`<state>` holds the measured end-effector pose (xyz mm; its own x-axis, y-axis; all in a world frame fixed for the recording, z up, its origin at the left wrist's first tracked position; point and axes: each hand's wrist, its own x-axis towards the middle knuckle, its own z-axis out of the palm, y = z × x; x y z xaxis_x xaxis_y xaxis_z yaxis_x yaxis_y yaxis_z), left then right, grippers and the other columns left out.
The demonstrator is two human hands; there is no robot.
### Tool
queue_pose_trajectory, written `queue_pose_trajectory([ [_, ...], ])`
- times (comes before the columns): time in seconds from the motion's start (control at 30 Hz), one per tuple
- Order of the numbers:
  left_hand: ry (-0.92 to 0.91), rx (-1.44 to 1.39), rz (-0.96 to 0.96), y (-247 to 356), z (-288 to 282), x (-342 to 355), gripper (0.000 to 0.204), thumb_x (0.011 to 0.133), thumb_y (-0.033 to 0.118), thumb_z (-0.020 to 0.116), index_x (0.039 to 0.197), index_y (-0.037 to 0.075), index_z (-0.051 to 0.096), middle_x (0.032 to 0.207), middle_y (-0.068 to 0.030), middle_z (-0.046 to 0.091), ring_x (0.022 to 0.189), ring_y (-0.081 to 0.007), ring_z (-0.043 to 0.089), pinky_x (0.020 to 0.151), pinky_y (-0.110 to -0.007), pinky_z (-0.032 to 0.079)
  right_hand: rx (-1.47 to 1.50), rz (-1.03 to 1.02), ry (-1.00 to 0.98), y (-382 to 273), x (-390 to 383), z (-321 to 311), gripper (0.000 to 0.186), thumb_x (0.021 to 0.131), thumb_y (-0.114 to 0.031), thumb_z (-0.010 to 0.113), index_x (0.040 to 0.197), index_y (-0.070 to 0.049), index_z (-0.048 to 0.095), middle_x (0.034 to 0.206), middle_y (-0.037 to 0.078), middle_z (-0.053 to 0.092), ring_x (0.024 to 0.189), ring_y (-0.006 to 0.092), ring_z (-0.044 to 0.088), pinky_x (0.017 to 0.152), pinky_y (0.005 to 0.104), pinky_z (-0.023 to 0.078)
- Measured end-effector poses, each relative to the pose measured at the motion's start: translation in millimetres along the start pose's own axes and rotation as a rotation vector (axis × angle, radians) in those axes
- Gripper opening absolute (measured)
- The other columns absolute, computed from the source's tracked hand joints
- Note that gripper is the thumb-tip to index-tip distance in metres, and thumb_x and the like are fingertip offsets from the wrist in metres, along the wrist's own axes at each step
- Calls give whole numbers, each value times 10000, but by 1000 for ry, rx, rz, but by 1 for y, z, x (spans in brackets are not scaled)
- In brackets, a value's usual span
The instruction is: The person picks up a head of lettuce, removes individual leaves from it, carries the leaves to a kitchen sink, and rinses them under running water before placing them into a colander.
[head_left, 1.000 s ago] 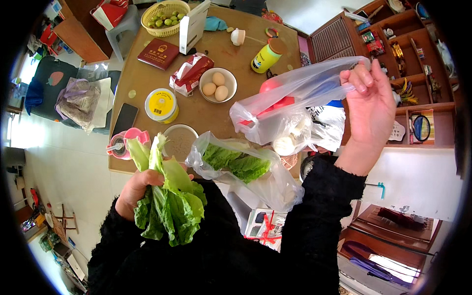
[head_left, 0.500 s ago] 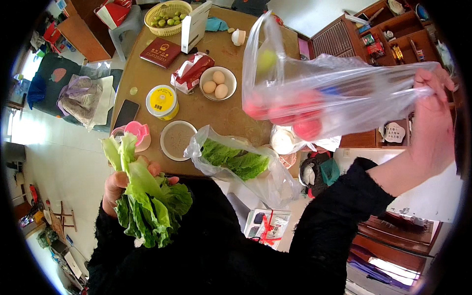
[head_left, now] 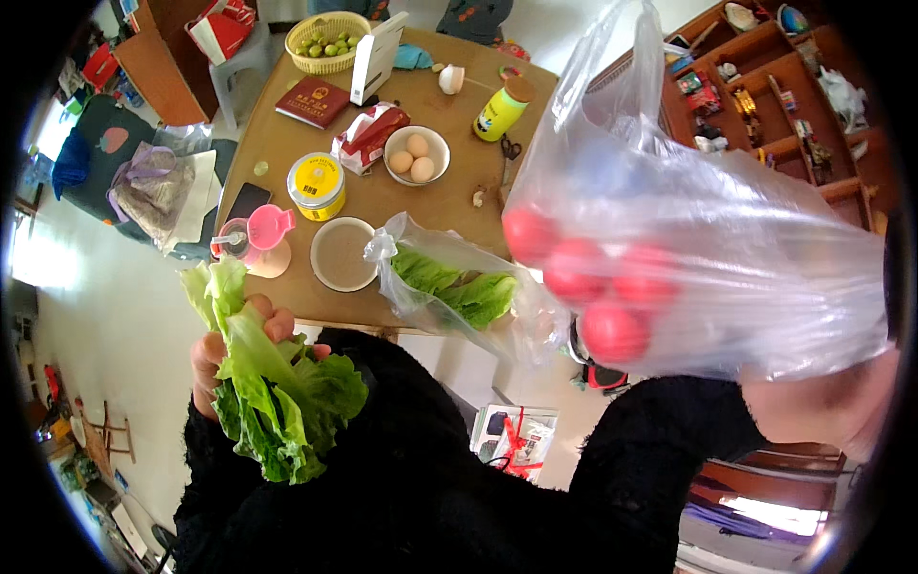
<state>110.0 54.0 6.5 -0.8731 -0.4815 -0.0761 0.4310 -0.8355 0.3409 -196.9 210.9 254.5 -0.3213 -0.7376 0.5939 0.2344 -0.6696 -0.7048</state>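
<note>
My left hand (head_left: pixel 206 368) is closed around a bunch of leafy green lettuce (head_left: pixel 287 402), held over the table's near left edge. Raised at the far right, my right hand (head_left: pixel 824 407) grips a clear plastic bag (head_left: pixel 775 258); its fingers are mostly hidden behind the plastic and cut by the picture's dark rim. Several red tomatoes (head_left: pixel 614 331) show through the bag's lower left part. Between my hands, more lettuce (head_left: pixel 459 292) lies in another clear bag (head_left: pixel 406 234) at the table's near edge. Beside it is a white bowl (head_left: pixel 344 255) with greyish contents.
On the brown table (head_left: pixel 402 86) stand a bowl of eggs (head_left: pixel 417 158), a yellow-labelled can (head_left: pixel 316 187), a yellow-green bottle (head_left: pixel 504 109), a tissue pack (head_left: pixel 371 137), a pink cup (head_left: pixel 271 258) and a fruit basket (head_left: pixel 327 43). Scissors (head_left: pixel 511 151) lie near the bottle. Wooden shelves (head_left: pixel 765 91) stand right.
My right hand has moved lower, and the bag of tomatoes has swung right and nearer, uncovering the bottle and scissors. The lettuce in my left hand has shifted slightly left.
</note>
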Motion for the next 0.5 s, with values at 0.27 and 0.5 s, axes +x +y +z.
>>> queue_pose_trajectory([
  [0.27, -25, -38, -64, 31, -20, -44, 273, 788, 279, 600, 965, 130, 455, 874, 3, 492, 863, -245, 556, 899, -472, 434, 63, -65, 50, 16, -54, 85, 449, 747, -263, 662, 1067, -49, 430, 994, 65, 473, 791, 177, 482, 862, 367, 360],
  [0.5, -9, 90, -63, 70, -14, -121, 229, 721, 222, 566, 871, 132, 419, 805, -9, 479, 771, -194, 502, 870, -402, 409, 130, -105, 51, 23, -99, 168, 469, 738, -261, 668, 1062, -49, 403, 998, 61, 448, 774, 175, 486, 840, 386, 373],
])
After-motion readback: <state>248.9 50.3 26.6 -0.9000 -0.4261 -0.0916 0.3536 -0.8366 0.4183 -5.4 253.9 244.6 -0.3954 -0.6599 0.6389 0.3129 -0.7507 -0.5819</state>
